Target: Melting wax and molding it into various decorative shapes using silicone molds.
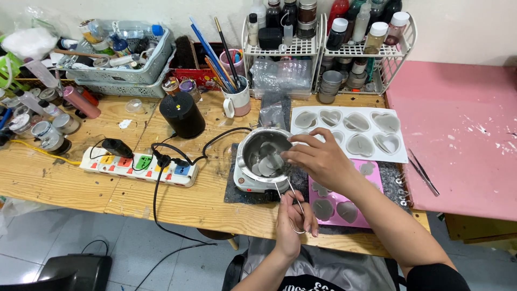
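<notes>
A small metal pot (264,152) sits on a white hotplate (249,180) near the middle of the wooden desk (54,178), with pale flat pieces lying in its bottom. The right hand (318,159) reaches in over the pot's right rim, fingers curled together as if pinching something small at the pot's edge; what exactly they hold cannot be made out. The left hand (293,218), nearer the desk's front edge, has its grip closed around long metal tweezers (286,196) whose tips angle up toward the pot. Just right of the pot lies a white heart-shaped mould tray (350,132), and in front of that a pink mould (344,207) with grey heart shapes, partly hidden by the right forearm. To the left, a white power strip (139,167) with coloured sockets carries black plugs and cables that trail off the desk's front. Behind it stand a black cylinder (182,114) and a mug (237,99) full of brushes and pencils. White wire racks (328,48) of bottles and jars line the back wall, and a pink board (458,134) covers the right side.
</notes>
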